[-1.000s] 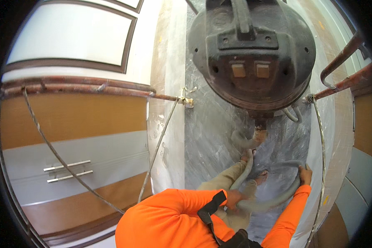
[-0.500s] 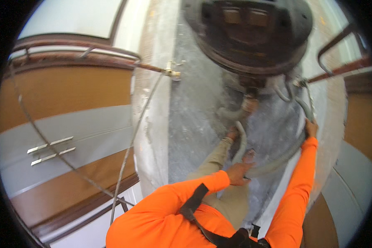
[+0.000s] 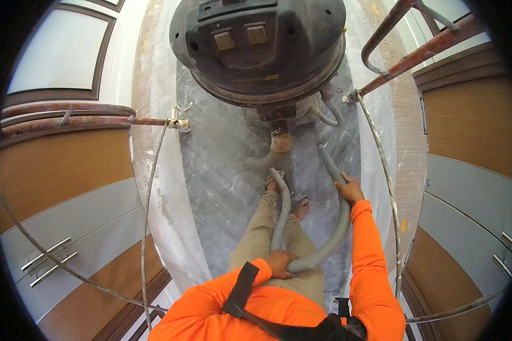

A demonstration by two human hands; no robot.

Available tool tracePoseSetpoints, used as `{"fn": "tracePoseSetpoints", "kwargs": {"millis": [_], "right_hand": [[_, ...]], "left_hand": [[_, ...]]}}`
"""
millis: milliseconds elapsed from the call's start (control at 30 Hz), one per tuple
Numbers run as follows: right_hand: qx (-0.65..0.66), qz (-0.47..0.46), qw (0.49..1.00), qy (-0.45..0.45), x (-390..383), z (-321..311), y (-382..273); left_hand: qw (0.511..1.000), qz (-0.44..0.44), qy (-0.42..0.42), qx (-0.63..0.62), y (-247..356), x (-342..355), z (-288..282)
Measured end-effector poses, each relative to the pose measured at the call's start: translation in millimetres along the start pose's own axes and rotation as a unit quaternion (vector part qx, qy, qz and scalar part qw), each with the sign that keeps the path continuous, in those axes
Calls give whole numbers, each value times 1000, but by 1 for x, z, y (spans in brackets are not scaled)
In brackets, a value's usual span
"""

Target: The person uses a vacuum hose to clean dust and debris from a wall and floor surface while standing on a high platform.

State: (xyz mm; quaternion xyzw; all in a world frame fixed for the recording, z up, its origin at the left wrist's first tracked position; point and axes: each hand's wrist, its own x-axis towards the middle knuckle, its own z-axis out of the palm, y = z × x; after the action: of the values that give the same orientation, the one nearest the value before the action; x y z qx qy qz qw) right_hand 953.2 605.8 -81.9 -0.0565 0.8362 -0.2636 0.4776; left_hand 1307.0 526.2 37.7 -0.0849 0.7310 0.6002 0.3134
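Observation:
My left hand [image 3: 280, 264] is closed around a grey ribbed hose [image 3: 328, 243] close to my lap. The hose curves up to my right hand [image 3: 351, 189], whose fingers wrap round it just below its smooth end [image 3: 327, 160]. That end points away from me, toward a dusty black vacuum machine [image 3: 259, 62] with two square switches. A second length of grey hose [image 3: 283, 210] runs between my legs up to my left hand; whether it is also gripped there is hidden. Beneath the machine, a bent hose [image 3: 261, 162] joins a taped outlet [image 3: 280, 139].
Rusty metal rails [image 3: 432, 51] rise at the right, with another rail [image 3: 68, 122] at the left. Ropes [image 3: 381, 153] hang from both. Dusty plastic sheeting [image 3: 210, 142] lies underfoot. Brown and grey cabinets [image 3: 74, 165] stand on both sides.
My right hand has drawn inward from beside the right rail, bringing the hose end along. My left hand has moved closer to my body and closed on the hose. The view has shifted rightward.

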Motion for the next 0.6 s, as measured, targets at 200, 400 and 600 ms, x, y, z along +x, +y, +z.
{"fn": "tracePoseSetpoints", "kwargs": {"millis": [200, 400, 600], "right_hand": [[90, -69, 984, 134, 37, -40, 12], [122, -82, 975, 167, 60, -25, -25], [-12, -77, 986, 149, 76, 29, -26]], "left_hand": [[993, -7, 114, 42, -12, 21, -7], [962, -51, 265, 30, -7, 20, -25], [946, -36, 323, 14, -24, -12, 0]]}}
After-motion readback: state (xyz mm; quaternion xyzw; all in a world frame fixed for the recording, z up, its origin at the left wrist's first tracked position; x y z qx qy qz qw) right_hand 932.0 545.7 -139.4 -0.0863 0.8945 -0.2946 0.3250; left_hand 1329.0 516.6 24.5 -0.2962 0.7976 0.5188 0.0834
